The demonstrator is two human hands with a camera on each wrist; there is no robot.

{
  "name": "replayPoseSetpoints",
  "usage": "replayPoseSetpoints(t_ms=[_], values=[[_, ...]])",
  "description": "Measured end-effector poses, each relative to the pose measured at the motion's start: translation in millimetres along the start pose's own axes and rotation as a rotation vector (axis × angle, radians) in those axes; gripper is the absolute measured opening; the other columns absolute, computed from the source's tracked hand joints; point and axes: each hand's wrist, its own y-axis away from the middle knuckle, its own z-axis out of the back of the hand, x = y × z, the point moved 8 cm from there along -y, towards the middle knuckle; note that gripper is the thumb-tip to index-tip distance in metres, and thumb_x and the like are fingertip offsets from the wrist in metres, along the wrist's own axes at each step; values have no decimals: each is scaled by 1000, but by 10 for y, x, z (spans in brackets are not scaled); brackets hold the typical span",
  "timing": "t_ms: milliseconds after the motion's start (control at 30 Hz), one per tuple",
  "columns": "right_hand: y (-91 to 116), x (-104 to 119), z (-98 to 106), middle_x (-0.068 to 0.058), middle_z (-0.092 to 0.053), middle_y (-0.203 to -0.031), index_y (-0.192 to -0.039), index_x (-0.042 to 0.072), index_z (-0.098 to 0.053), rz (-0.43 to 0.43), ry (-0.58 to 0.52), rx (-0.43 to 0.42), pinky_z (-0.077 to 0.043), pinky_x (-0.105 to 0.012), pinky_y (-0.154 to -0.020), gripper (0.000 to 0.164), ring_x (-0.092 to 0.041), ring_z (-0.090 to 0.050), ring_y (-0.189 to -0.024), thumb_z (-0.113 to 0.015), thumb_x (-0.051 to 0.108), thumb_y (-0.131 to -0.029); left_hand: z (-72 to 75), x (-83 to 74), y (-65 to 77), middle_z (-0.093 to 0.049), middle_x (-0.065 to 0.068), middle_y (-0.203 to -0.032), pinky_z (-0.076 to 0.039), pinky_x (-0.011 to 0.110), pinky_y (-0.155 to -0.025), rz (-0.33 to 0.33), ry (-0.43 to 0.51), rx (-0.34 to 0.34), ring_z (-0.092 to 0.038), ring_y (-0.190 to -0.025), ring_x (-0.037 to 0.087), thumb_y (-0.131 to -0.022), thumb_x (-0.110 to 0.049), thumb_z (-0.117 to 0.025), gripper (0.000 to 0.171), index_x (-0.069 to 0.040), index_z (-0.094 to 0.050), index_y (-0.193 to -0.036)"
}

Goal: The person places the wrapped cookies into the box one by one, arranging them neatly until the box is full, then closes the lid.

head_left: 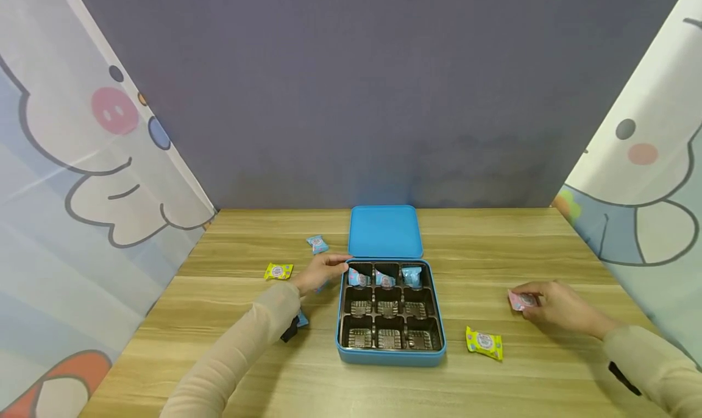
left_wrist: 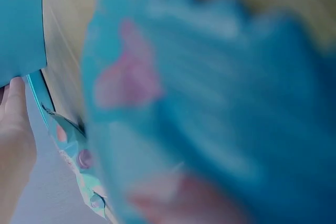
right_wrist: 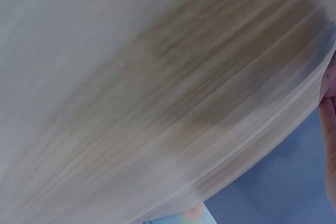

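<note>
A blue box (head_left: 390, 358) holds a dark divided tray (head_left: 388, 296). Its far row has a wrapped blue candy in each of three compartments, such as the left one (head_left: 359, 277). My left hand (head_left: 320, 273) touches the box's far left corner, fingers fairly straight along the edge. Off to the right, my right hand (head_left: 559, 306) pinches a pink wrapped candy (head_left: 521, 300) between thumb and fingers, at the table. The right wrist view shows only part of that hand (right_wrist: 329, 145). A blurred blue candy wrapper (left_wrist: 210, 93) fills much of the left wrist view.
Behind the box lies its blue lid (head_left: 385, 230). A yellow candy (head_left: 484, 343) is right of the box. To its left are another yellow candy (head_left: 279, 272), a blue candy (head_left: 317, 244), and a blue one (head_left: 303, 319) partly hidden by the left wrist. A grey wall (head_left: 384, 101) stands behind.
</note>
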Motion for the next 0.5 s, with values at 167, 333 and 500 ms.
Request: replayPoseSetpoints(t_ms=[167,333,500], values=[[-18,29,24,-2,-69,-90,-99,5,-70,7,1,-27,-51,-22,-61,36,2,-56,-79,-80,15,-66,8,-2,26,-42,13,-140,-43,41,-101,23,1,-2,-45,-124,31,-94,-26,-53,42,-11,-50,-133],[-40,35,18,-1,-68,-89,-102,3,-69,-17,-52,-13,-51,-22,-61,35,3,-55,-79,-78,12,-70,4,-12,16,-42,13,-140,-43,40,-101,76,-10,2,-45,-125,31,-94,-25,-53,41,-12,-50,-132],[-76,61,34,5,-66,-86,-104,2,-68,-41,-62,-11,-48,-22,-60,36,5,-52,-76,-78,15,-71,-14,-52,4,-42,14,-140,-43,39,-101,95,-11,13,-45,-125,32,-94,-22,-52,40,-11,-50,-133]])
